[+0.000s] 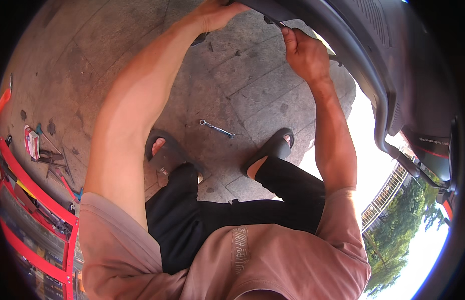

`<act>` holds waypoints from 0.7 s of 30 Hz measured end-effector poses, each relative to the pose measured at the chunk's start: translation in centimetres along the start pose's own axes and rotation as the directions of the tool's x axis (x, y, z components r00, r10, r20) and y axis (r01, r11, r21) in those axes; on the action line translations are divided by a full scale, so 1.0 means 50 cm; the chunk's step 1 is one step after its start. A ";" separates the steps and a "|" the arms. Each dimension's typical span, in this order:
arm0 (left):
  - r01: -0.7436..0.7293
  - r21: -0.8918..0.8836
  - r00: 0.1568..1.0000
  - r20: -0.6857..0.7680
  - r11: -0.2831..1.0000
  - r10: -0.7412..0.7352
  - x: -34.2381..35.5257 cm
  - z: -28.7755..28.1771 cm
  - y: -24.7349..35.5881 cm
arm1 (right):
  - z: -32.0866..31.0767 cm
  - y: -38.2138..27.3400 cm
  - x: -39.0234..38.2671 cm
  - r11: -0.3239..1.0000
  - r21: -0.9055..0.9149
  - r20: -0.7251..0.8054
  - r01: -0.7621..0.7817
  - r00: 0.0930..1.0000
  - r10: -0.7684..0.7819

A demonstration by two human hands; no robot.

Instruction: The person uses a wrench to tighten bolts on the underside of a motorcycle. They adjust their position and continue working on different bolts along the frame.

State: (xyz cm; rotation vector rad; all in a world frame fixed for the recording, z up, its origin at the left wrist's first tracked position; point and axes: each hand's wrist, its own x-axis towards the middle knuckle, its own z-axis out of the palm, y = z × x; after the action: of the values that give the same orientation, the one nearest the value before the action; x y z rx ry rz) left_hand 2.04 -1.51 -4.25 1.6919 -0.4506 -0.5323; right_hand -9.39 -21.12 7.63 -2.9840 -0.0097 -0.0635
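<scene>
My left hand point(220, 16) reaches to the underside of a dark scooter's body panel point(342, 30) at the top of the view. Its fingers are partly hidden by the panel and cut off by the picture's edge. Further right, my right hand point(308, 54) is closed on a slim dark tool point(278, 23), the thumb pressed along it. The tool points up and left toward the panel's underside; its exact kind does not show. On the paving between my feet lies a shiny combination wrench point(217, 129), apart from both hands.
A red-framed tool cart point(40, 197) stands at the lower left. Beside it on the ground lie a red-and-white box point(32, 142), dark pliers point(51, 157) and several other hand tools. The scooter's tubular rail point(381, 117) curves down on the right. My sandaled feet rest on the paving.
</scene>
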 end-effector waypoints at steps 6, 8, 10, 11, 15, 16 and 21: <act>0.107 0.087 0.993 0.032 0.990 -0.110 -0.004 -0.013 0.021 | 0.044 -0.009 -0.032 0.994 0.095 -0.107 -0.057 0.992 0.067; 0.074 0.055 0.996 0.038 0.996 -0.076 -0.008 -0.016 0.027 | 0.067 -0.017 -0.049 0.977 0.179 -0.105 -0.115 0.985 0.135; 0.028 0.053 0.999 0.025 0.998 -0.030 -0.010 -0.017 0.032 | 0.104 -0.040 -0.062 0.934 0.316 -0.108 -0.166 0.972 0.209; 0.034 0.004 0.999 0.013 0.999 -0.034 -0.010 -0.017 0.032 | 0.127 -0.059 -0.066 0.900 0.406 -0.142 -0.160 0.961 0.235; 0.153 -0.135 0.987 0.069 0.979 -0.144 -0.016 -0.017 0.024 | 0.216 -0.167 -0.056 0.665 0.687 -0.075 -0.295 0.881 0.468; 0.171 -0.179 0.984 0.072 0.969 -0.160 -0.016 -0.016 0.021 | 0.237 -0.198 -0.045 0.636 0.730 -0.129 -0.251 0.862 0.489; 0.139 -0.162 0.989 0.081 0.977 -0.127 -0.012 -0.017 0.009 | 0.286 -0.216 -0.034 0.534 0.816 -0.119 -0.224 0.837 0.533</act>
State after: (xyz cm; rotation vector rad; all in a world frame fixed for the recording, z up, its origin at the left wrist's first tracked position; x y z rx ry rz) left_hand 2.06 -0.56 -3.62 1.5520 -0.3345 -0.7105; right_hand -10.61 -8.25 -4.85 -1.9763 0.5380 -0.4330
